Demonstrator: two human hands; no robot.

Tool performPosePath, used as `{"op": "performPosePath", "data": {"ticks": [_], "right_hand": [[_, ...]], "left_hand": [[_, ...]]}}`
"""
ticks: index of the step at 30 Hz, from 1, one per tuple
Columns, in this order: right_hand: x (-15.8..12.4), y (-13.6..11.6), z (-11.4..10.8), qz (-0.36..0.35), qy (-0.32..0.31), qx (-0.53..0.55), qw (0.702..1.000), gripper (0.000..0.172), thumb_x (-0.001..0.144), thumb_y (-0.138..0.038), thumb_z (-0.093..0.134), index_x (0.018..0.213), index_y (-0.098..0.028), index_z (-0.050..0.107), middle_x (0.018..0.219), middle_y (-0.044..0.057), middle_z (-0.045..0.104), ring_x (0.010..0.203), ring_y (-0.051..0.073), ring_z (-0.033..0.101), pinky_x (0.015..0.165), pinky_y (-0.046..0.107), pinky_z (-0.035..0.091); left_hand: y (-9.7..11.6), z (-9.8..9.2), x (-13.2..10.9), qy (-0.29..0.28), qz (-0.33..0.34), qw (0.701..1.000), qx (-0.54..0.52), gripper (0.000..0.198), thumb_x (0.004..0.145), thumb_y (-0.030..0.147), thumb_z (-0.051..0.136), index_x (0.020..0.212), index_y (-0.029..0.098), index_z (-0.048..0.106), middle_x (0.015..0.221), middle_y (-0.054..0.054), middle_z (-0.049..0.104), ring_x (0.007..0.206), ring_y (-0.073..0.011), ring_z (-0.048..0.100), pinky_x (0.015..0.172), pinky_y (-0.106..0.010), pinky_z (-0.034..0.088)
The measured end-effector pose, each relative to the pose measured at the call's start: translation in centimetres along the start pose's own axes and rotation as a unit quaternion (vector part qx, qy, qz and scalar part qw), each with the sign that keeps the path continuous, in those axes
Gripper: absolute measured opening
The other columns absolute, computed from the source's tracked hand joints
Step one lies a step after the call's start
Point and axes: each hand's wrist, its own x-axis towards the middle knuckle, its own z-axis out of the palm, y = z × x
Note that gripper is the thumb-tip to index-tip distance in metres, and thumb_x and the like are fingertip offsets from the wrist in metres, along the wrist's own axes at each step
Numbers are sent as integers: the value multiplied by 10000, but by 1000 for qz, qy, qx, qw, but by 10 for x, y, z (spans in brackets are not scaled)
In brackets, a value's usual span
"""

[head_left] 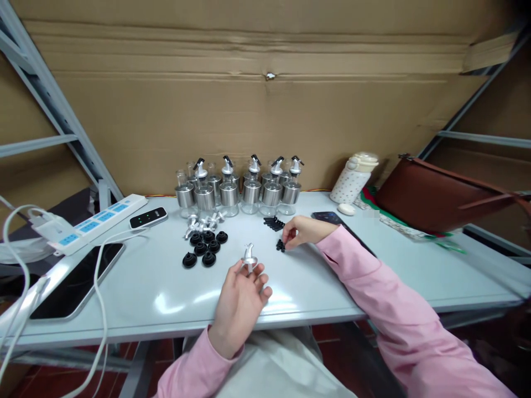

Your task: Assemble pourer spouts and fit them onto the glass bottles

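Observation:
A silver pourer spout stands upright between the thumb and fingers of my left hand, palm up over the table's front. My right hand reaches down with its fingers pinched at a small pile of tiny black parts; what lies between the fingertips is hidden. Behind that pile are several slim black levers. To the left lie black round stoppers and a heap of loose silver spouts. Glass bottles with steel bands stand at the back, several topped with pourers.
A white power strip, a small black device and a tablet with white cables lie at the left. On the right are a dark phone, a white oval object, a dotted flask and a brown bag.

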Motion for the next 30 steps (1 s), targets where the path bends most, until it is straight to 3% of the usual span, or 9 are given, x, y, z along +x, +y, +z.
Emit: {"op": "performPosePath", "data": {"ticks": [6,10,17,24,30], "right_hand": [[1,6,-3,-6,-2,15,1000,218,597,-297,654,709,-114,696,637,31,658,578,114,555,606,222,441],[-2,1,-7,-42,54,96,993,224,618,-323,670,690,-112,655,633,32,644,576,102,551,584,222,449],[5,-24,13,-119,56,391,911,277,632,-334,714,726,-113,576,704,52,668,636,141,639,561,259,511],[13,-49,38,-156,86,451,874,248,681,-312,689,797,-94,660,590,-14,602,521,54,557,551,195,478],[20,-45,52,-149,48,509,846,281,651,-351,713,772,-104,658,565,-13,603,488,58,546,516,193,447]], "left_hand": [[0,0,0,-10,-1,1000,-2,137,857,273,415,815,159,479,800,-20,485,623,-108,470,562,-232,382],[0,-1,0,-3,-4,1000,-3,143,861,276,406,819,158,476,799,-22,482,620,-109,467,560,-232,381],[0,-1,1,-7,-4,1000,-5,167,865,283,394,793,155,473,803,-26,494,617,-112,470,557,-235,381],[0,1,0,-16,-10,1000,0,174,872,276,391,791,153,484,776,-23,495,607,-111,470,558,-234,378],[-1,3,-1,-17,-25,999,11,243,899,297,331,821,151,508,767,-26,501,591,-110,471,552,-237,375]]}}
